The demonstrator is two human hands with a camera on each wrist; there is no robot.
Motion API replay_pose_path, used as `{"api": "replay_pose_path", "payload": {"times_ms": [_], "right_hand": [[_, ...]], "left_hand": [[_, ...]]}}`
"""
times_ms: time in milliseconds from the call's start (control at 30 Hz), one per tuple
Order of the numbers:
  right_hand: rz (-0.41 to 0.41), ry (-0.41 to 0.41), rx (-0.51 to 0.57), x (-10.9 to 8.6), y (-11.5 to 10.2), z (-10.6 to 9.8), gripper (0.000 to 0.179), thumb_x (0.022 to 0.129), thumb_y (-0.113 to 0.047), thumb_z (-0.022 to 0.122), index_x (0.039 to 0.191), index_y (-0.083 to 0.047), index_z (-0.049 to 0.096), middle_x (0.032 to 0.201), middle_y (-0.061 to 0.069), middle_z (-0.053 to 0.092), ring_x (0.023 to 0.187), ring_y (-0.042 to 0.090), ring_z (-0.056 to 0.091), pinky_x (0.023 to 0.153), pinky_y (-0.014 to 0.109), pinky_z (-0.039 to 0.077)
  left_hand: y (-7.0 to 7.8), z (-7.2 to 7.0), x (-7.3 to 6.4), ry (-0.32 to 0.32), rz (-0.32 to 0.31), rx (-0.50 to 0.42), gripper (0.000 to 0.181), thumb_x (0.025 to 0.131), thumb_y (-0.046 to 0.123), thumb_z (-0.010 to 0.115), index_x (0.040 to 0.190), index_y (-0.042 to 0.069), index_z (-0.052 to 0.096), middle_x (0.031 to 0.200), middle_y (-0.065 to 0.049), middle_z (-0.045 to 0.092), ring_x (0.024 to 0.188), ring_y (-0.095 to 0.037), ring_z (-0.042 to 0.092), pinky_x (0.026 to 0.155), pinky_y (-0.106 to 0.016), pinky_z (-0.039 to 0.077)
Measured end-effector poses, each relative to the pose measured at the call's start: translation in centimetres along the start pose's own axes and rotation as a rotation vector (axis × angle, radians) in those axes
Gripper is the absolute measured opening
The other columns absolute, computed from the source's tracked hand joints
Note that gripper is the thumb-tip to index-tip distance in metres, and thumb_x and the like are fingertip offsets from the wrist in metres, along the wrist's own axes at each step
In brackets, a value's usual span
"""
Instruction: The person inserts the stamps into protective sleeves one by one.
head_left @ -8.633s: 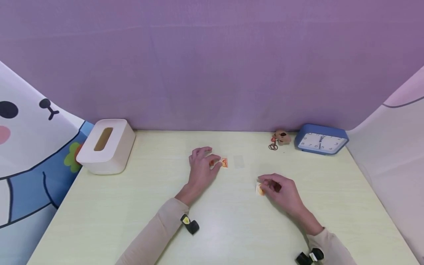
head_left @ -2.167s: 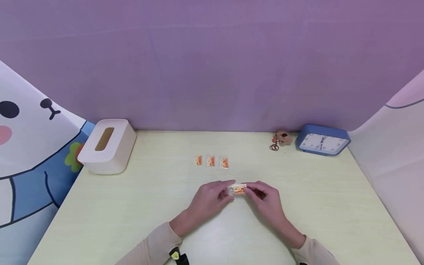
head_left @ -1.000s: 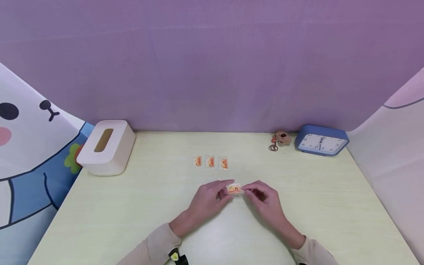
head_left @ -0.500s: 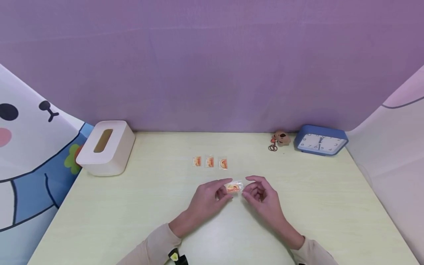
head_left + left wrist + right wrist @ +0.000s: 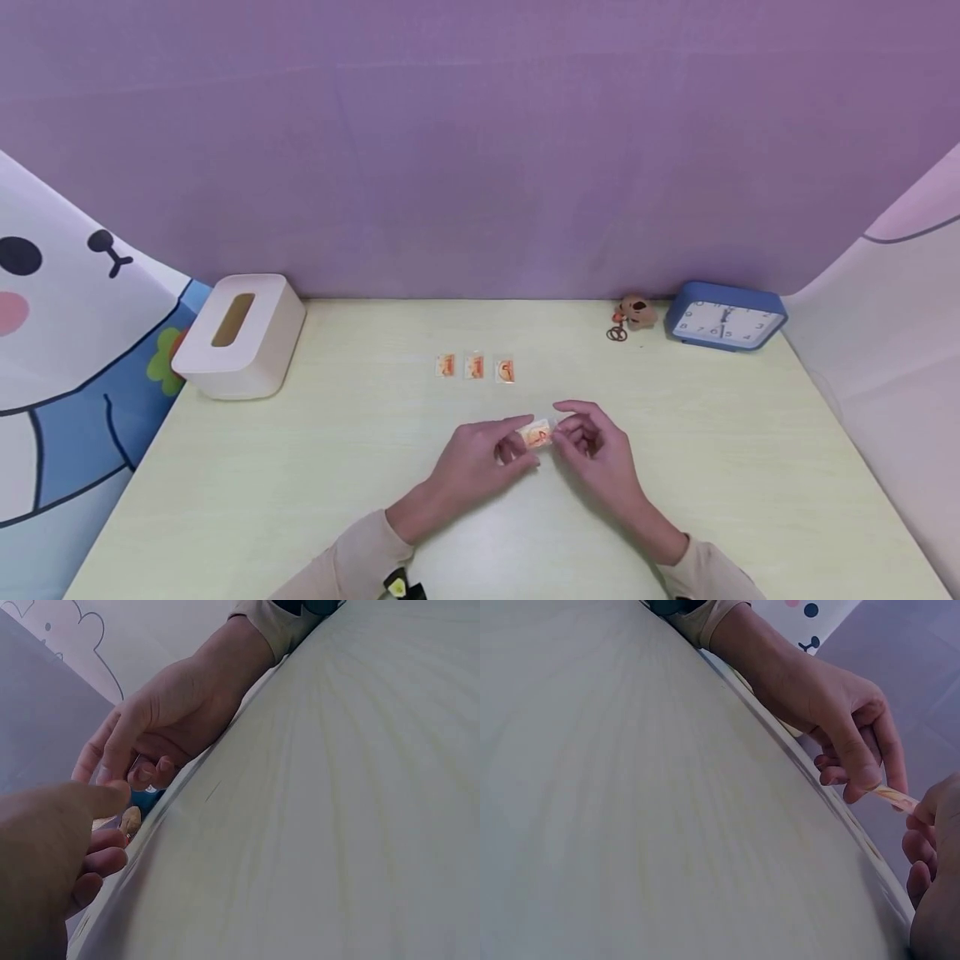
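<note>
A small orange-and-white stamp (image 5: 536,434) in a clear sleeve is held between both hands above the table, slightly tilted. My left hand (image 5: 480,457) pinches its left end between thumb and fingers; the right wrist view shows this stamp (image 5: 894,796) edge-on as a thin strip. At the sleeve's right end, my right hand (image 5: 600,450) pinches with the thumb against curled fingers, its index finger raised. Beyond the hands, three similar stamps lie in a row: a left one (image 5: 446,365), a middle one (image 5: 474,366) and a right one (image 5: 505,371).
A white tissue box (image 5: 240,333) stands at the back left of the pale table (image 5: 360,400). At the back right are a blue clock (image 5: 726,317) and a brown animal-head keychain (image 5: 637,312). A purple cloth (image 5: 480,167) hangs behind the table's far edge.
Since the first frame, the clear sleeve on the table is gone and three stamps show in a row. In the last second, the right index finger has lifted and the held stamp has tilted.
</note>
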State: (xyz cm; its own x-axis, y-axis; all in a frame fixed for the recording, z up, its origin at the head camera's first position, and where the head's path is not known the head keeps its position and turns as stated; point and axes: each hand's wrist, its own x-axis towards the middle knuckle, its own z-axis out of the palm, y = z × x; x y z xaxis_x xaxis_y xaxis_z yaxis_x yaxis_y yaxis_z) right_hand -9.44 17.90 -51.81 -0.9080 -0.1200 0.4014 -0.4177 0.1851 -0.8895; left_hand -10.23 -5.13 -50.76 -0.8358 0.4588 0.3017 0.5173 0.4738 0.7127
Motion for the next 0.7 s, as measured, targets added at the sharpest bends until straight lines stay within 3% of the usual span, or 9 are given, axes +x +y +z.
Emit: {"api": "replay_pose_path", "payload": {"times_ms": [167, 300, 533, 700], "right_hand": [[0.0, 0.011, -0.006, 0.03, -0.12, -0.09, 0.042, 0.093, 0.019, 0.077, 0.13, 0.002, 0.07, 0.09, 0.013, 0.074, 0.072, 0.006, 0.061, 0.062, 0.015, 0.051], [0.016, 0.01, -0.005, 0.05, -0.17, -0.09, 0.04, 0.092, 0.019, 0.077, 0.13, 0.006, 0.069, 0.09, 0.012, 0.074, 0.072, 0.006, 0.061, 0.062, 0.015, 0.051], [0.023, 0.012, -0.001, 0.04, -0.08, -0.06, 0.043, 0.091, 0.021, 0.077, 0.13, 0.003, 0.07, 0.091, 0.011, 0.075, 0.073, 0.005, 0.062, 0.063, 0.015, 0.052], [-0.002, 0.004, -0.013, 0.02, -0.22, 0.06, 0.045, 0.091, 0.019, 0.078, 0.131, 0.002, 0.071, 0.091, 0.01, 0.077, 0.072, 0.005, 0.063, 0.062, 0.017, 0.051]], "left_hand": [[-0.09, 0.2, 0.04, 0.055, 0.071, 0.025, 0.035, 0.101, 0.021, 0.084, 0.131, 0.004, 0.079, 0.093, 0.003, 0.082, 0.076, 0.003, 0.067, 0.071, -0.013, 0.057], [-0.23, 0.38, 0.12, 0.096, 0.081, 0.047, 0.019, 0.104, 0.019, 0.08, 0.119, 0.008, 0.085, 0.092, 0.002, 0.082, 0.072, 0.003, 0.062, 0.068, -0.015, 0.054], [-0.26, 0.42, 0.26, 0.081, 0.044, 0.001, 0.008, 0.102, 0.018, 0.083, 0.103, 0.012, 0.087, 0.09, 0.005, 0.081, 0.071, 0.004, 0.06, 0.065, -0.016, 0.054], [-0.33, 0.41, 0.26, 0.06, -0.068, -0.162, 0.007, 0.103, 0.016, 0.081, 0.1, 0.012, 0.086, 0.086, 0.007, 0.079, 0.071, 0.002, 0.064, 0.067, -0.021, 0.058]]}}
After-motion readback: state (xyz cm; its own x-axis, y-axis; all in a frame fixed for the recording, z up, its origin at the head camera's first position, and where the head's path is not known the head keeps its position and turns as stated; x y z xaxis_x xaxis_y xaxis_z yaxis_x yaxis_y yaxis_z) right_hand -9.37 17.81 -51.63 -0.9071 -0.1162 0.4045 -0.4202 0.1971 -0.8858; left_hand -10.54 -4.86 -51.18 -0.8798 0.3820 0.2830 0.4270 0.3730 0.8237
